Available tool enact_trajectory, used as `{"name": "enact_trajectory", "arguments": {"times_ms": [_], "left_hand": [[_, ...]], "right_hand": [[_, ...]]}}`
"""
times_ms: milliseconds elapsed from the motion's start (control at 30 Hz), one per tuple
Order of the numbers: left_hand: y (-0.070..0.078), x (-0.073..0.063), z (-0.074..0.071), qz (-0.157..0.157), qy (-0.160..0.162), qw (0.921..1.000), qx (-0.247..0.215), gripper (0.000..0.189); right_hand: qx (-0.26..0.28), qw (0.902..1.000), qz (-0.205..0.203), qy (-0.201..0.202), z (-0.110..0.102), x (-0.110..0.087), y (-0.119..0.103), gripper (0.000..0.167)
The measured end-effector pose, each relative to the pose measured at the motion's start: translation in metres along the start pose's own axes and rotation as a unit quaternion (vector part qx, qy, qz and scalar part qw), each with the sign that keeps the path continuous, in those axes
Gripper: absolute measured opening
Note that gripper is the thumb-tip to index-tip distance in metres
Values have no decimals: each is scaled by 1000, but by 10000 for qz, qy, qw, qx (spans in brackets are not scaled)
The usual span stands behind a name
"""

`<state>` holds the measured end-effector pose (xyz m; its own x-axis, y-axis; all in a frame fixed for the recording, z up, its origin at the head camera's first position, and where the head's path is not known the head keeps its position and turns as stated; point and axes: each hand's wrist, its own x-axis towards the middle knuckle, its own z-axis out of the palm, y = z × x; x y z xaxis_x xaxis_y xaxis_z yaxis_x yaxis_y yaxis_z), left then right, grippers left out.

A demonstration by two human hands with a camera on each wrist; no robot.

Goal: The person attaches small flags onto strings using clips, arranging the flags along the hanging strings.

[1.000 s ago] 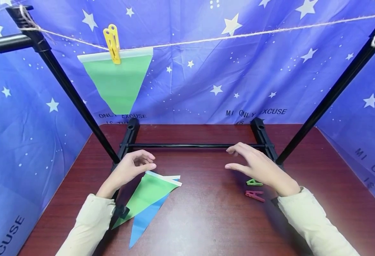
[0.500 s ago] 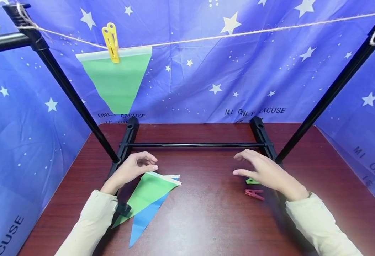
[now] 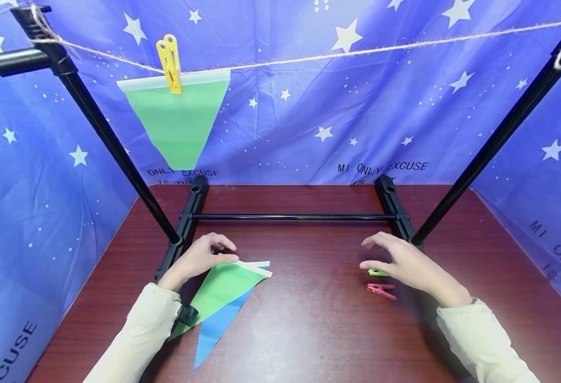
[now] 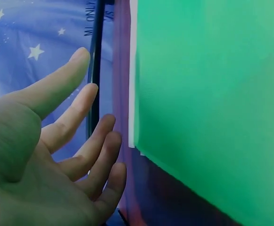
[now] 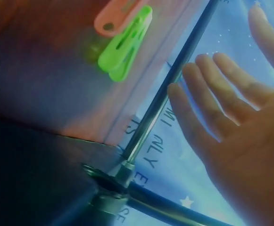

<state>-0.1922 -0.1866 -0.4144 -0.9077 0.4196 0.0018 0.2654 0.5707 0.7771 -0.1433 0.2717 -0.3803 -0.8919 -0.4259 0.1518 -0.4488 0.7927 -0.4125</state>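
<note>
Lower left, our left hand (image 3: pixel 198 259) hovers at the green pennant (image 3: pixel 225 287), right hand (image 3: pixel 405 263) near the red clip (image 3: pixel 374 289), thumbs apart from fingers. Pickup stage, we reckon; a pinch is needed.

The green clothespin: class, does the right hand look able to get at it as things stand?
Probably yes: the right hand holds nothing and hovers close to the green clothespin, with nothing visible between them.

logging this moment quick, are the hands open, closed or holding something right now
Left hand: open, holding nothing, by the green flag on the table.
Right hand: open, holding nothing, near the green clip.
</note>
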Motion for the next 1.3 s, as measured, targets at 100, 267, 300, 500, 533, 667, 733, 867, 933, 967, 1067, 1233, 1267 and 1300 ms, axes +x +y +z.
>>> {"name": "enact_trajectory", "arguments": {"times_ms": [100, 267, 300, 500, 533, 667, 733, 867, 933, 967, 1067, 1233, 1267, 1300], "left_hand": [[-2, 2, 0, -174, -23, 9998, 25, 25], [-5, 5, 1, -364, -119, 9993, -4, 27], [-5, 5, 2, -382, -124, 9992, -19, 27], [-6, 6, 2, -444, -165, 9989, 62, 26], [-7, 6, 2, -459, -180, 9988, 80, 26], [-7, 6, 3, -473, -164, 9987, 124, 25], [-8, 6, 3, -478, -143, 9986, 159, 25], [-8, 6, 4, -491, -143, 9984, 234, 24], [-7, 6, 5, -510, -138, 9982, 275, 23], [-7, 5, 6, -533, -127, 9981, 283, 23], [-5, 5, 7, -548, -85, 9978, 369, 23], [-3, 5, 9, -536, -8, 9971, 547, 23], [-3, 5, 10, -549, 3, 9969, 557, 23], [-4, 5, 10, -564, 10, 9969, 552, 23]], "right_hand": [[27, 10000, -47, 7, 2, -2, 2, 43], [159, 9998, 86, -48, 4, -6, 6, 42], [180, 9997, 122, -51, 5, -7, 7, 42], [184, 9997, 140, 109, 7, -13, 12, 36], [175, 9997, 122, 123, 8, -14, 13, 35], [109, 9997, 0, 228, 11, -16, 16, 30], [59, 9995, -92, 304, 13, -17, 19, 29], [-39, 9990, -193, 392, 14, -18, 22, 27], [-12, 9993, -170, 322, 14, -19, 23, 26], [9, 9995, -148, 283, 13, -19, 23, 26], [123, 9998, -48, 128, 13, -20, 24, 26], [106, 9999, -18, 3, 13, -20, 24, 24], [91, 10000, -35, 4, 13, -20, 24, 24], [75, 10000, -44, 9, 12, -20, 24, 25]]}}
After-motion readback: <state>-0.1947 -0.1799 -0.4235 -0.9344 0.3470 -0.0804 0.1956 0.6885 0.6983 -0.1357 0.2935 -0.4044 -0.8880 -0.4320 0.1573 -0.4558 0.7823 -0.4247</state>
